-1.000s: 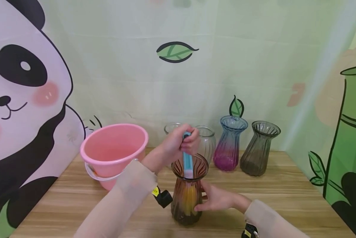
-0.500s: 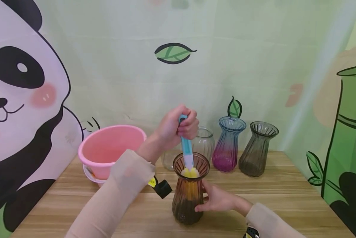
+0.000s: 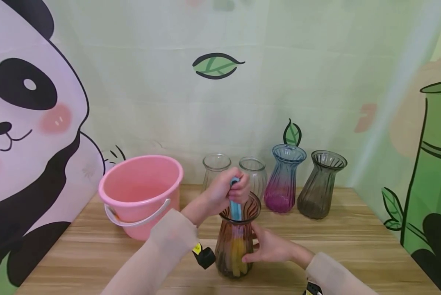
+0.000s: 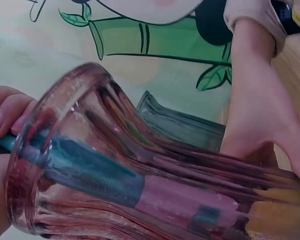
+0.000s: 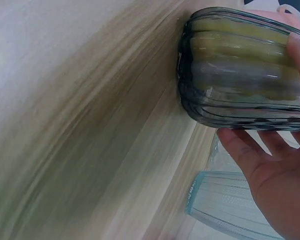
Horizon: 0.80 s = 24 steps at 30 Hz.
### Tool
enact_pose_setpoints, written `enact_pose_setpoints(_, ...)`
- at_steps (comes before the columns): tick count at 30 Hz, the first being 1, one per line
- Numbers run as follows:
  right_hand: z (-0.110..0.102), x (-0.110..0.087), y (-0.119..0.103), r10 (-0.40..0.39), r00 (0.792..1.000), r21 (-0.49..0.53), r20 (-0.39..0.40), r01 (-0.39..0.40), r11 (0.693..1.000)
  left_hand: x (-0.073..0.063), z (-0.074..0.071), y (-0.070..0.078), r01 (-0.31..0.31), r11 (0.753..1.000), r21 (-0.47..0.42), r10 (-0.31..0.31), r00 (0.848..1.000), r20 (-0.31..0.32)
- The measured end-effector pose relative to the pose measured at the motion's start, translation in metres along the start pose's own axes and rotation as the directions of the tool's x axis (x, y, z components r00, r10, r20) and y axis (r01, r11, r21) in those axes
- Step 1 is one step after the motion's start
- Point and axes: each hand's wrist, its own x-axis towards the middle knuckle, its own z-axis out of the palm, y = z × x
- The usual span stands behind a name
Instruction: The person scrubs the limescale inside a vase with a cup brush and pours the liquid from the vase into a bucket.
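Observation:
In the head view, my left hand [image 3: 229,188] grips the blue handle [image 3: 235,211] of a sponge bottle brush just above the mouth of an amber-to-grey ribbed glass vase [image 3: 226,241]. The brush's yellow sponge head [image 3: 237,256] is deep inside, near the base. Through the glass in the left wrist view, the teal handle and its pinkish-white neck [image 4: 182,197] show. My right hand [image 3: 270,245] holds the vase from the right, thumb on the near side and fingers behind. In the right wrist view, the vase base [image 5: 187,75] is at the wooden table, the sponge filling much of the lower part.
A pink bucket [image 3: 141,205] with a white handle stands at the left. Along the back are two clear glass vases [image 3: 217,164], a blue-to-magenta vase [image 3: 285,180] and a grey vase [image 3: 320,186]. A printed cloth backdrop [image 3: 150,82] rises behind the table [image 3: 353,246].
My left hand rose with the brush, drawing the sponge up to the vase's mouth, then pushed it back down to the base. My right hand has kept its hold on the vase.

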Motion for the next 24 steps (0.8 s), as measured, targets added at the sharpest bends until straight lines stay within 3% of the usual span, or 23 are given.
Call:
enact_pose_setpoints(8,-0.008,0.001,-0.002,-0.008,0.996,-0.102,0.085,0.016,0.995,0.0,0.0,0.0,-0.011,1.0,-0.006,0.011,1.0,0.013)
enact_pose_setpoints(16,-0.007,0.003,0.002,0.018,0.996,-0.02,0.092,-0.017,1.0,-0.002,0.004,0.003,-0.022,1.0,0.009,0.022,1.0,-0.004)
enact_pose_setpoints(20,-0.005,0.003,0.003,0.021,0.996,0.025,0.09,-0.024,0.999,-0.001,0.009,0.017,-0.029,1.0,-0.01,0.029,0.999,-0.016)
enact_pose_setpoints(24,-0.003,0.003,0.004,0.022,0.997,-0.001,0.068,-0.022,1.0,0.006,0.014,0.048,-0.066,0.998,-0.004,0.066,0.997,-0.037)
